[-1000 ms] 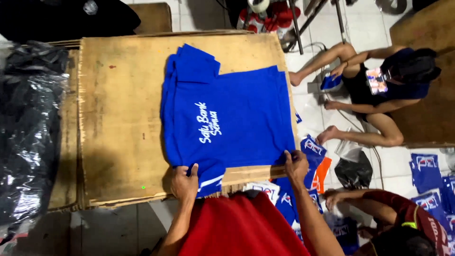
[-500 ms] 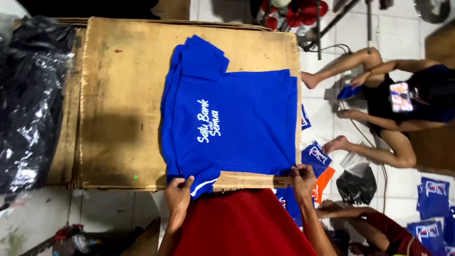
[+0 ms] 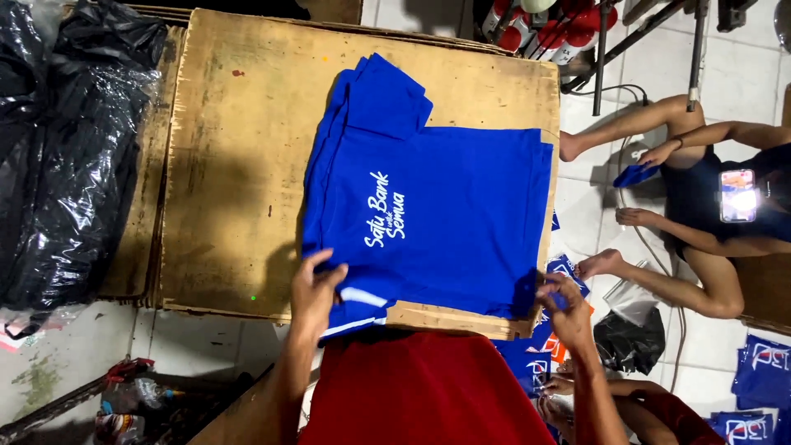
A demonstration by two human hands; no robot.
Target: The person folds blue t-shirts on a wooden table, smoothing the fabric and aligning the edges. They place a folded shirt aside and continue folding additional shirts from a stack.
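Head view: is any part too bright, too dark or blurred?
Head view: the phone screen glares white; the plastic bags show bright reflections; the board carries a dim shadow beside the shirt; the right hand is slightly blurred.

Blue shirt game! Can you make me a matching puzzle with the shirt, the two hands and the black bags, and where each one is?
Things:
1. blue shirt
2. left hand
3. right hand
4. black plastic bags

Places:
A. at the shirt's near right corner
B. spread flat on the cardboard sheet
C. piled to the left of the cardboard
D. on the shirt's near left edge, by the white stripe

Pairs: 1-B, 2-D, 3-A, 4-C
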